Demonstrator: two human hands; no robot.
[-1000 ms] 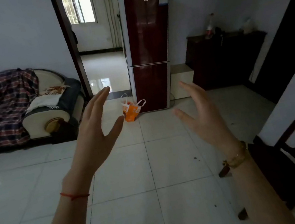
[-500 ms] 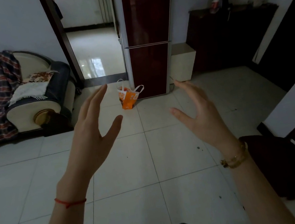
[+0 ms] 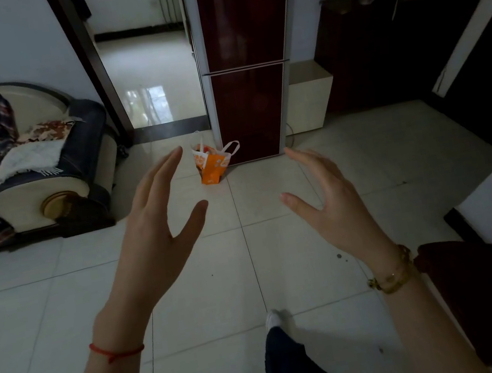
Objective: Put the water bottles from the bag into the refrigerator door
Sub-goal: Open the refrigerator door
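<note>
Nearest the camera, one leg point(image 3: 286, 355) in dark trousers is stepping forward over the tiled floor point(image 3: 64, 314). Above it, both bare hands are hanging in the air with palms facing each other: the left hand point(image 3: 155, 234) with its fingers point(image 3: 167, 170) spread and released, the right hand point(image 3: 336, 207) with its fingers point(image 3: 305, 157) likewise loose and grasping nothing.

Beyond the hands, well apart from both, the orange bag point(image 3: 213, 167) is standing upright on the floor, its white handles sticking up. It is lying ahead between the two hands, slightly closer in line with the left one, so that hand looks the likelier to reach it first. Whether water bottles are inside cannot be told from here.

Just behind the bag, touching or almost touching it, the dark red refrigerator point(image 3: 249, 55) is standing with both doors closed. Opening the door is probably a step not yet begun.
</note>
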